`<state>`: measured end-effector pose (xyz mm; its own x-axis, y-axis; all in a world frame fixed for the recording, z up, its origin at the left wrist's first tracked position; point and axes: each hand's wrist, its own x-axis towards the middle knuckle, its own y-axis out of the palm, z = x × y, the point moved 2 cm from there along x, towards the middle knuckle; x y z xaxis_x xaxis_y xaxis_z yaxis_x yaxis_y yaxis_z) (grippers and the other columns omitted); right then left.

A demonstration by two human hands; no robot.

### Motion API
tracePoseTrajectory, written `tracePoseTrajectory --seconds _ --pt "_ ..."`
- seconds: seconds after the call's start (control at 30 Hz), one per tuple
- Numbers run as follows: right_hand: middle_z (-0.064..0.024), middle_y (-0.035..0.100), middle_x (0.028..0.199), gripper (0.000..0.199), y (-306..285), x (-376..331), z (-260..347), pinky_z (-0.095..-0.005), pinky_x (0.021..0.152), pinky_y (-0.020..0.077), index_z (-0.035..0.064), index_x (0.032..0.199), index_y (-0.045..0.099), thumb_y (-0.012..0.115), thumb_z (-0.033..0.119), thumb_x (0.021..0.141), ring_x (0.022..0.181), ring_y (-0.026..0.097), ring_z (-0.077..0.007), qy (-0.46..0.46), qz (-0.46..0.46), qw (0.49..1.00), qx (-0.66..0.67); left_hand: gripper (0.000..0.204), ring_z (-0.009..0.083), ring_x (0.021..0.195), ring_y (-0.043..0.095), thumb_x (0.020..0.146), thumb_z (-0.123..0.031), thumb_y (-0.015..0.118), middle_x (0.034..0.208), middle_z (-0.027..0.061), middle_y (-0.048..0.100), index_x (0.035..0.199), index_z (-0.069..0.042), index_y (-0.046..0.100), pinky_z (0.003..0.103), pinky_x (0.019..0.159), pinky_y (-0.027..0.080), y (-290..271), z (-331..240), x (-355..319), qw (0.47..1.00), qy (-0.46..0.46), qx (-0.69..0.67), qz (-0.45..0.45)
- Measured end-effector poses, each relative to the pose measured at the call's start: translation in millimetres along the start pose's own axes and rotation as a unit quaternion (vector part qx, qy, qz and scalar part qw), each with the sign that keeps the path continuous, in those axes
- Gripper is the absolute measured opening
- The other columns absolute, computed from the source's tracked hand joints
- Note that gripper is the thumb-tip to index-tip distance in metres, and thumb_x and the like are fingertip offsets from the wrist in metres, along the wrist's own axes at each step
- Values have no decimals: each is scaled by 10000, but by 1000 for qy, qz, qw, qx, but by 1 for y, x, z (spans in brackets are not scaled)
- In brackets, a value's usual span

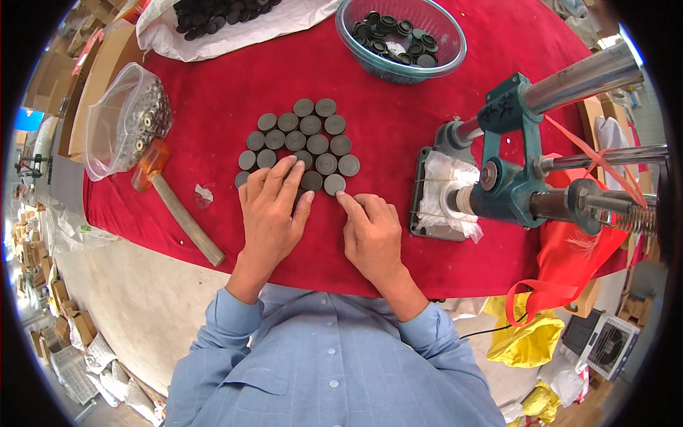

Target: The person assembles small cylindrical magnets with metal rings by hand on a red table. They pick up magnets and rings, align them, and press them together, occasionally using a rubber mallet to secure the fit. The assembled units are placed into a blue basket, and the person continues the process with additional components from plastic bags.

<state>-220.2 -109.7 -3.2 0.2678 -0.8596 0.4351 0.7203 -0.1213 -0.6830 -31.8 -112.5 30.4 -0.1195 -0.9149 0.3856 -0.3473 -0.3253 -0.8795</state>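
Several round dark grey caps (310, 124) lie flat, packed close together in a cluster on the red cloth in front of me. My left hand (274, 206) rests over the near left part of the cluster, fingers extended and thumb apart, hiding some caps beneath. At the cluster's near edge, the index fingertip of my right hand (373, 231) touches a lighter grey cap (334, 184). Its other fingers are bent, and nothing shows in its grasp. A darker cap (311, 181) sits between the two hands, beside my left thumb.
On the right stands a green metal press (512, 156) with a plastic-wrapped base. A wooden-handled mallet (186, 217) lies left, beside a clear tub (107, 135) of small metal rings. Beyond the cluster are a clear bowl (455, 53) of black caps and a white sack (284, 28) holding black pieces.
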Motion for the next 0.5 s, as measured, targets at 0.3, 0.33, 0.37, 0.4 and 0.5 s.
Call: tracePoseTrajectory --seconds 0.3,0.33,0.37,0.4,0.5 --pt "-80 657 980 419 -2 3 3 -396 727 471 47 1208 724 713 -34 797 851 646 -253 20 -4 1000 21 545 273 1242 537 929 -241 745 1490 45 610 1438 -67 663 443 1046 373 14 4 -9 996 30 77 40" --pt "-83 660 984 418 -1 3 3 -396 724 472 44 1209 719 713 -36 799 852 649 -257 20 -5 1000 24 551 275 1241 538 925 -232 746 1489 48 609 1442 -63 660 445 1047 372 14 3 -9 995 37 80 38" --pt "-86 663 987 418 -1 3 3 -397 721 473 42 1210 714 713 -38 800 853 652 -260 21 -6 999 26 551 275 1243 537 922 -227 746 1486 49 610 1440 -59 660 446 1048 372 14 3 -11 995 35 81 36" --pt "-89 666 991 418 -2 4 2 -397 718 474 40 1211 709 712 -41 802 854 655 -264 21 -10 999 26 551 276 1245 536 918 -221 747 1483 50 612 1438 -56 661 448 1049 372 16 4 -11 996 37 80 31" --pt "-102 674 1019 407 -2 3 2 -403 717 485 38 1218 697 707 -48 820 866 663 -283 39 -29 997 52 564 282 1256 533 913 -219 751 1492 61 600 1443 -53 653 455 1060 368 20 5 -14 997 36 67 19"
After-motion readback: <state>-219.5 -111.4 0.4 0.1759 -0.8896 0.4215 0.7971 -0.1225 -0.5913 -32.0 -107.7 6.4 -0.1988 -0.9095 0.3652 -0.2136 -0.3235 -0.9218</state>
